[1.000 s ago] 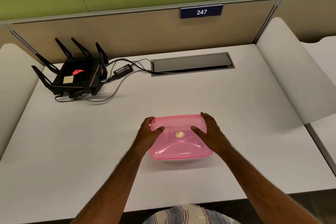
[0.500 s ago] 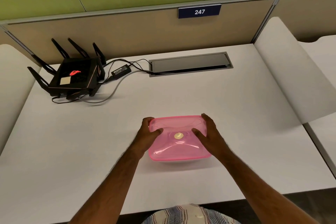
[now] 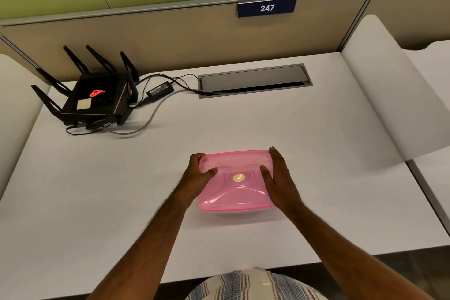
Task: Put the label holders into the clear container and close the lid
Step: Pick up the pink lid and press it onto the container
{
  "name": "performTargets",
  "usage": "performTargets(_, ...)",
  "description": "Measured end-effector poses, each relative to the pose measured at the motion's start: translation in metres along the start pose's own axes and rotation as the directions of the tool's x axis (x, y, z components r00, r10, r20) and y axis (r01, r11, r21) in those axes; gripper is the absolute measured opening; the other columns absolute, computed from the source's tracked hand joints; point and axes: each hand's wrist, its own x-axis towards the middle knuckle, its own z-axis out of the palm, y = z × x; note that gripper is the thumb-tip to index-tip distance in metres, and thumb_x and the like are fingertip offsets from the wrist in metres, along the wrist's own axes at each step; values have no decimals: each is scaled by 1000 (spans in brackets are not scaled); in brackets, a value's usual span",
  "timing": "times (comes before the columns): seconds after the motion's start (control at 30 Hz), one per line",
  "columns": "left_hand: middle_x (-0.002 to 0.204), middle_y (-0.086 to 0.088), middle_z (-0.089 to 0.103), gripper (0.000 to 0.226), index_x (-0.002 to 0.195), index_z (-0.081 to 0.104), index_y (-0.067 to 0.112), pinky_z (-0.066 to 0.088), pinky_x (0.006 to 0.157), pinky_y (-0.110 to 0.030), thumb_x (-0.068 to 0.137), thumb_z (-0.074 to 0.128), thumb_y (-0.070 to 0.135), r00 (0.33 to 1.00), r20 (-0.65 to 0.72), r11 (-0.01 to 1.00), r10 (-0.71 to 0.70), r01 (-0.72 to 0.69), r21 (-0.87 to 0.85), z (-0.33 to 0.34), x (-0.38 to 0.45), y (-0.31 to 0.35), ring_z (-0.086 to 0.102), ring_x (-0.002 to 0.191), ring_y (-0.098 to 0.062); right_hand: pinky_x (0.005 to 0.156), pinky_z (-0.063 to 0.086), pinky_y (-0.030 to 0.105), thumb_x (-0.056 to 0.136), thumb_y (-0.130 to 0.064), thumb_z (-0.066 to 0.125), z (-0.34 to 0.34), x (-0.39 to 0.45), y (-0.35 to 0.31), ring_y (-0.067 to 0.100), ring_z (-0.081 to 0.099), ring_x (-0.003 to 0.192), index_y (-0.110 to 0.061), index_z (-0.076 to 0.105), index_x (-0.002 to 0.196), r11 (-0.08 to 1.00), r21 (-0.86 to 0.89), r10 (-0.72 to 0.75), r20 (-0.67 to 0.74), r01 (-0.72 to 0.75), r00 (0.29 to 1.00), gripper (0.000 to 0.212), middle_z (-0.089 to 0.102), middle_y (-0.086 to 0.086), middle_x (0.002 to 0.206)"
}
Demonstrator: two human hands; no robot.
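1. Head view, looking down at a white desk (image 3: 243, 129). Only one view to log.
2. Container (image 3: 243, 212) sits low of centre in the frame, on the desk. Its clear body shows only as a thin pale strip under the near edge of the lid.
3. Pink see-through lid (image 3: 233, 192) lies on top of the container, covering it. A small round gold sticker (image 3: 239, 177) sits near the lid's middle.
4. Label holders: cannot tell through the pink lid whether any are inside; none made out on the desk.
5. Left hand (image 3: 197, 179) at the lid's left edge. Grip: fingers curled round the far left corner, thumb pressed flat on the lid top. Grasping the lid.
6. Right hand (image 3: 277, 178) at the lid's right edge. Grip: fingers run along the right side toward the far corner, thumb lies on the lid top just right of the sticker. Holding the lid rim.
7. Both forearms come in from the bottom of the frame, bare. A striped garment (image 3: 253, 285) shows at bottom centre.
8. Upper left of the frame: black router (image 3: 97, 100) with upright antennas and a red glowing mark, on the desk, well apart from the container.
9. Just right of the router: black power brick (image 3: 160, 91), with cables running into a grey cable hatch (image 3: 254, 79) at upper centre.
10. Top centre: blue plate (image 3: 267, 8) reading 247, on the beige partition.
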Motion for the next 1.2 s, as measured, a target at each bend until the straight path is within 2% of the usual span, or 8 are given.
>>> performTargets(0.17,123,10,60,50,126,48,35,51,80,-25,86,77,26,1000,-12,1000,1,-1,-31,-1,1,-1,60,109,-10,124,15,25,109,-26,44,-4,5,-2,12,21,155,-16,22,162,995,75,68,28,-70,997,58,22,-2,169)
performTargets(0.43,123,10,61,51,129,48,34,52,92,-32,87,75,24,1000,-3,999,13,-14,-36,0,1,-1,60,112,-13,121,13,18,109,-27,44,-6,-7,-4,4,20,153,-19,22,162,988,132,77,-4,-76,997,58,22,-8,168)
performTargets(0.63,119,15,60,49,126,48,37,48,86,-25,87,74,22,999,0,999,41,-41,-18,0,-1,-2,60,111,-9,123,15,21,109,-34,42,2,-16,1,-3,17,153,-26,18,162,989,138,50,-33,-45,998,59,18,-16,168)
performTargets(0.77,120,15,60,49,128,46,37,47,88,-26,89,72,22,998,-15,998,68,-68,11,2,-4,-2,60,112,-12,122,15,18,109,-34,40,7,-15,5,0,18,154,-25,20,162,996,90,18,-59,-13,998,58,20,-13,169)
performTargets(0.9,130,11,57,53,137,45,31,47,98,-31,90,69,23,995,-51,995,81,-78,59,4,-9,-6,56,120,-15,124,19,24,109,-33,40,8,-12,8,2,22,153,-22,23,162,997,81,19,-73,-13,997,56,24,-10,168)
performTargets(1.07,143,9,51,62,148,39,27,43,111,-38,93,67,23,996,-35,993,82,-79,88,0,-11,-6,51,129,-13,124,20,24,110,-27,40,8,-10,5,3,25,152,-20,26,161,995,99,30,-85,-21,996,53,28,-9,166)
performTargets(1.13,142,9,53,61,148,39,27,44,110,-38,94,66,23,998,-37,998,52,-51,49,-4,-13,-7,52,129,-14,122,19,19,110,-26,39,7,-11,4,-3,24,149,-22,26,161,991,130,54,-87,-43,995,53,28,-11,166)
performTargets(1.2,139,7,56,56,147,43,26,45,109,-38,95,65,23,999,-41,999,30,-30,13,-5,-18,-9,55,127,-16,116,15,5,110,-27,38,6,-11,3,-9,23,146,-23,25,161,987,148,72,-82,-60,994,53,27,-14,165)
